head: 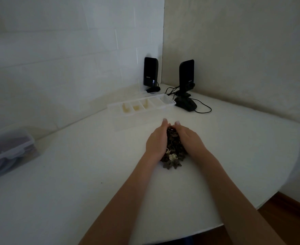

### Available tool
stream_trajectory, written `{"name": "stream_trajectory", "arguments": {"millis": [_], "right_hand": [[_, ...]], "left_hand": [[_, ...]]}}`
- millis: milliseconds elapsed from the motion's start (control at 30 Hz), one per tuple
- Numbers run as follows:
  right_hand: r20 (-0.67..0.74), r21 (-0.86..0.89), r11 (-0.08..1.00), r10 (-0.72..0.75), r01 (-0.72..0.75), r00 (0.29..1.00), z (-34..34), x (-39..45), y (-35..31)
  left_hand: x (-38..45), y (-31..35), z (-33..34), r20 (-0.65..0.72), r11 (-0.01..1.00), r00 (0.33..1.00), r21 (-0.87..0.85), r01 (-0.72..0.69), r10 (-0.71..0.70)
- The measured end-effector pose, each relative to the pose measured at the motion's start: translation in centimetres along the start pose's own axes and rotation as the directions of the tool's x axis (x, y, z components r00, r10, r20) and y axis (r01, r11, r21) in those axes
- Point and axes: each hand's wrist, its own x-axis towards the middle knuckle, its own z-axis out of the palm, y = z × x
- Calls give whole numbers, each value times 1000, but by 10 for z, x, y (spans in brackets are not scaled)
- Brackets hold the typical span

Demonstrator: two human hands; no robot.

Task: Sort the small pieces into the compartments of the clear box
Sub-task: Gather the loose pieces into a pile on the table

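Both my hands cup pile (174, 149) of small dark pieces on white worktop (74, 174): left hand (157, 140) and right hand (190, 137) flat-open, palms inward, pressed against pile's sides, fingertips nearly meeting at far end. Few pale pieces show at near edge. Clear box (142, 104) lies beyond, lid open, some compartments holding yellowish pieces. Two speakers (151, 73) behind it.

Bare forearms, sleeveless; left hand (156, 142), right hand (190, 137).

Dim, soft, slightly blurred wide-angle view; edges bowed.
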Motion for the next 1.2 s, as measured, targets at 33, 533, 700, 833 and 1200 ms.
{"name": "stream_trajectory", "arguments": {"millis": [33,533,700,833,1200], "right_hand": [[-1,6,1000,0,0,1000,1,-5,0],[-205,186,982,62,-24,977,15,-41,-8],[-167,144,989,52,-28,985,7,-36,-8],[-128,48,999,24,-18,992,-2,-22,-12],[149,-576,797,-113,179,982,38,40,-61]], "left_hand": [[-4,-2,0,-4,1000,1000,-11,-4,4],[-46,-5,3,-128,996,989,-51,-74,67],[-43,-7,-6,-38,990,991,64,-123,125],[-37,-10,-34,-176,878,929,422,-227,325],[7,-29,-121,-262,568,897,823,15,356]]}}
